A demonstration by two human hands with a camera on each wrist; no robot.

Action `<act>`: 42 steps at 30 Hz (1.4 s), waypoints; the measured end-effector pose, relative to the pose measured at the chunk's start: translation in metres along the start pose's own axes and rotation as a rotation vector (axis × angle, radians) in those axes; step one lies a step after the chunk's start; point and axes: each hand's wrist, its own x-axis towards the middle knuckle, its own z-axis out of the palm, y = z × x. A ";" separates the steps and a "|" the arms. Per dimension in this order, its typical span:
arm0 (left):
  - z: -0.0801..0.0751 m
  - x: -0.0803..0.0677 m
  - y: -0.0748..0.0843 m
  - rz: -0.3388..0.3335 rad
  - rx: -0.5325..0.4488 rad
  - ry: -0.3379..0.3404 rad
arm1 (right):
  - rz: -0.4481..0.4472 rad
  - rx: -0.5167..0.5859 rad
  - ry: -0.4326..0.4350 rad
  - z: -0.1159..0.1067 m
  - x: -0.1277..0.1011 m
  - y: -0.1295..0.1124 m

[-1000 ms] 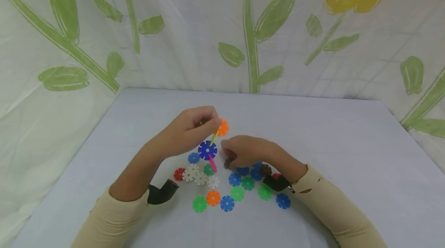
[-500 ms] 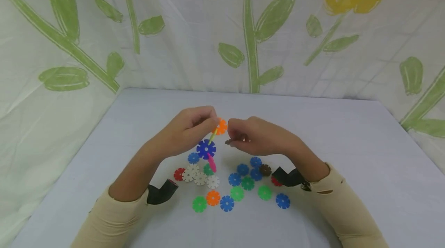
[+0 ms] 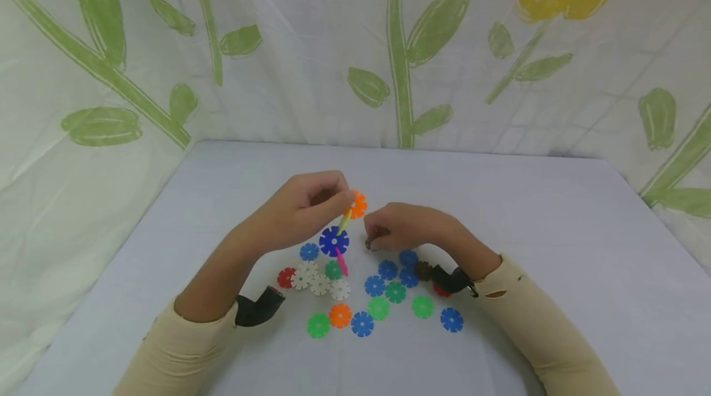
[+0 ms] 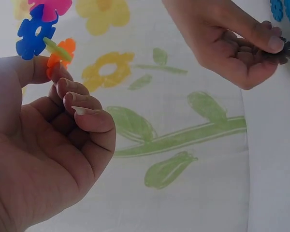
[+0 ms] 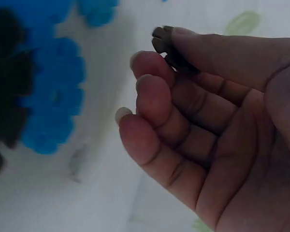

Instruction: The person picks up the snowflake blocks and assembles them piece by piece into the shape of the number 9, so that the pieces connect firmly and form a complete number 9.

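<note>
My left hand (image 3: pixel 302 208) pinches an orange notched plastic disc (image 3: pixel 360 205) between thumb and forefinger. From it hangs a linked chain: a yellow disc (image 3: pixel 344 223) seen edge-on, a dark blue disc (image 3: pixel 328 245) and a pink disc (image 3: pixel 341 262) at the low end. In the left wrist view this chain (image 4: pixel 31 41) rises at the upper left. Thumb and forefinger of my right hand (image 3: pixel 408 224) grip a brown notched disc (image 4: pixel 285 52), partly covered by the fingertips. Apart from the chain, that hand hovers just right of it, over the table.
Loose discs lie on the white table (image 3: pixel 500 198) below the hands: white ones (image 3: pixel 319 285) and a red one (image 3: pixel 286 278) at left, blue (image 3: pixel 374 285), green (image 3: pixel 423 306) and brown (image 3: pixel 423 271) ones at right. An orange disc (image 3: pixel 340 316) lies nearer. Behind hangs a flower-printed curtain (image 3: pixel 311 44).
My right hand has lifted the brown disc off the table near the pile, then dipped a little from its highest point. The left hand and its chain have barely shifted.
</note>
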 end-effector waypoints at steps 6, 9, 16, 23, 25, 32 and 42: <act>-0.001 0.000 0.001 0.005 0.010 -0.003 | 0.116 -0.099 -0.006 0.010 0.006 -0.008; -0.001 0.000 0.001 0.019 0.010 -0.007 | 0.126 -0.204 0.019 0.014 0.004 -0.026; -0.002 0.001 0.000 0.033 0.012 -0.017 | -0.120 -0.255 -0.082 0.036 -0.006 -0.076; -0.001 0.001 0.000 0.017 0.022 -0.018 | -0.133 -0.302 -0.161 0.054 -0.005 -0.094; -0.001 0.001 0.000 0.016 0.018 -0.020 | -0.139 -0.312 -0.158 0.056 -0.005 -0.096; -0.001 0.000 0.000 0.035 -0.006 -0.030 | -0.184 -0.269 -0.153 0.044 -0.010 -0.089; -0.003 0.001 -0.002 0.042 -0.013 -0.032 | -0.327 -0.049 0.360 -0.030 -0.050 -0.056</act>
